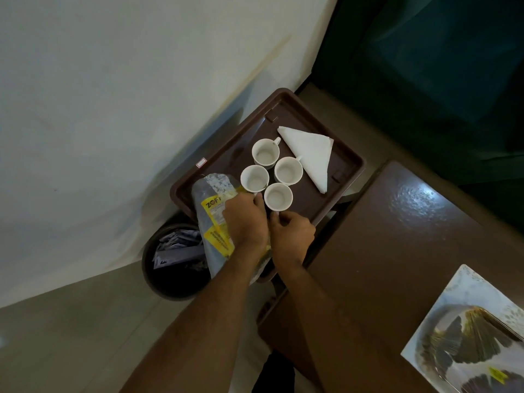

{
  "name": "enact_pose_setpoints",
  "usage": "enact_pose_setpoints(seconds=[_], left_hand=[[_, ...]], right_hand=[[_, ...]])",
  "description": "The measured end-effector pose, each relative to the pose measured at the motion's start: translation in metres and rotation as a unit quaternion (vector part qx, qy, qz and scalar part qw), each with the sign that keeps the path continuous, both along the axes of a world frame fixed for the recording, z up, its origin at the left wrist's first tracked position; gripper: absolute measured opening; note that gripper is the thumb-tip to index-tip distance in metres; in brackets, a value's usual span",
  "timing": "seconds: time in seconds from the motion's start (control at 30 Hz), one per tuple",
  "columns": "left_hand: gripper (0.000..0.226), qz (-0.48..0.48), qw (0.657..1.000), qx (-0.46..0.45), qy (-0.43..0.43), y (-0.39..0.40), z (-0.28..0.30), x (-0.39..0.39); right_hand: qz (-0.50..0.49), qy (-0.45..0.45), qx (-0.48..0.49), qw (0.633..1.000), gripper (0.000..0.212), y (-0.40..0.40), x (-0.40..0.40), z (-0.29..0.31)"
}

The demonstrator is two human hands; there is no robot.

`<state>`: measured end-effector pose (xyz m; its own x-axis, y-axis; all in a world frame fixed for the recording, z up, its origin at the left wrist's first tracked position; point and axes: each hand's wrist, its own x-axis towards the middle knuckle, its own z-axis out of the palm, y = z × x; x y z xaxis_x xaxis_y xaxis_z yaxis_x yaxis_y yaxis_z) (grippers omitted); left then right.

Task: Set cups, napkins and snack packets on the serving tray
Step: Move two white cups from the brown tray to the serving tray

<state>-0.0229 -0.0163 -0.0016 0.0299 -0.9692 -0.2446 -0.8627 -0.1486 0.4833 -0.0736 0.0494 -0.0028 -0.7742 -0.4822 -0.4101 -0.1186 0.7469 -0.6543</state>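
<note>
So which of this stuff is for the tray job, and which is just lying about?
For the job: serving tray, four white cups, folded napkin, clear snack packet under the left hand; right hand at the nearest cup.

Lying about: waste bin, patterned plate, brown table.

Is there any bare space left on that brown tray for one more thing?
Yes. The brown plastic tray is bare along its far-left side, between the rim and the four white ceramic cups, and in the strip nearest the person beside the folded white napkin. It is crowded near the clear-and-yellow snack packet, where both hands meet.
</note>
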Motion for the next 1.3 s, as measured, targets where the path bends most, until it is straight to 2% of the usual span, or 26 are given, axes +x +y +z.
enact_pose_setpoints(seconds=[0.17, 0.43, 0.77, 1.1, 1.3], left_hand=[[0.037, 0.004, 0.999, -0.024, 0.033, 0.013, 0.003, 0.003], [0.044, 0.007, 0.995, -0.074, 0.073, 0.040, 0.015, 0.006], [0.043, -0.025, 0.989, -0.130, 0.060, 0.079, 0.044, -0.015], [0.037, -0.086, 0.988, -0.109, 0.064, 0.178, 0.064, -0.071], [0.027, -0.125, 0.984, -0.064, 0.114, 0.257, 0.062, -0.112]], right_hand=[[-0.013, -0.013, -0.021, 1.000, 0.030, 0.009, -0.004, -0.001], [0.002, 0.038, -0.057, 0.998, 0.029, 0.029, -0.019, 0.013], [-0.012, 0.083, -0.122, 0.989, 0.027, 0.068, -0.051, 0.036], [-0.059, 0.124, -0.138, 0.981, 0.020, 0.164, -0.114, 0.053], [-0.108, 0.133, -0.110, 0.979, 0.014, 0.249, -0.147, 0.052]])
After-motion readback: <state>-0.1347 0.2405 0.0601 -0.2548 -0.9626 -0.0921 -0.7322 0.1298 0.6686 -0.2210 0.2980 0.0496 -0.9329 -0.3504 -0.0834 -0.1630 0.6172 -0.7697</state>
